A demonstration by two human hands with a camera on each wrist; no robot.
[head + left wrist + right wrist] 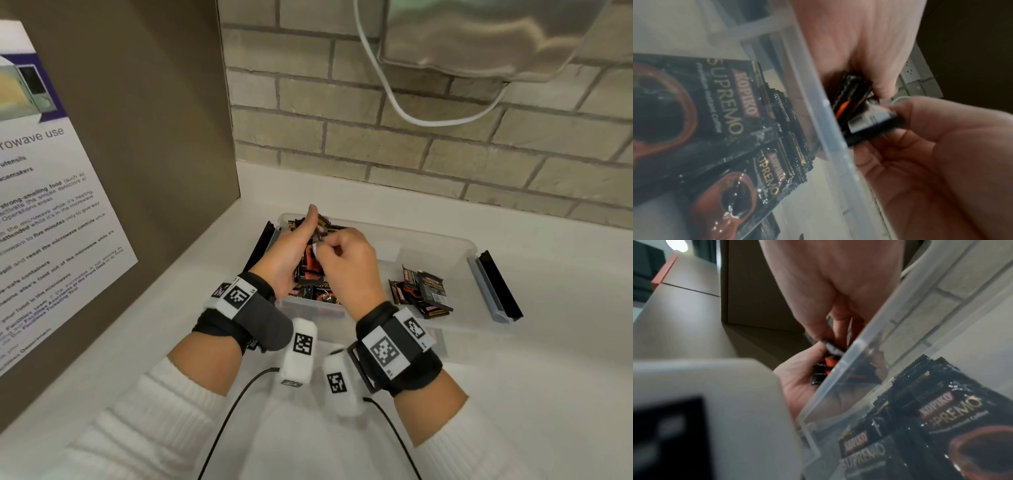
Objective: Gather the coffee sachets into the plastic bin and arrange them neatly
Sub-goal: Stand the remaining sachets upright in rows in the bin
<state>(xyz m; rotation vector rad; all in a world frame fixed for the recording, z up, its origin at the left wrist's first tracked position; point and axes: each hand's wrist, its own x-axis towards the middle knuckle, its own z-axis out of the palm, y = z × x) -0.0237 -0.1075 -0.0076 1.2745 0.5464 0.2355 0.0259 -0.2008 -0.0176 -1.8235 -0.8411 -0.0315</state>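
Sachets [310,263] gripped upright by left hand [284,255] w/ right hand [346,260] pinching top, over bin [445,243].

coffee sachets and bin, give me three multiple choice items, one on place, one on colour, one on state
1. Where is the small loose pile of sachets?
A. Right part of the plastic bin
B. On the counter outside it
C. On the wall poster

2. What is the main colour of the sachets?
A. White
B. Black
C. Green

3. What is the left hand doing?
A. Resting flat on the counter
B. Hanging idle
C. Gripping a bundle of sachets

Answers: 1 A, the head view shows the pile inside the clear walls at the right end. 2 B, the wrappers are black with orange-red cup art. 3 C, it holds the bundle while the right hand pinches its top edge.
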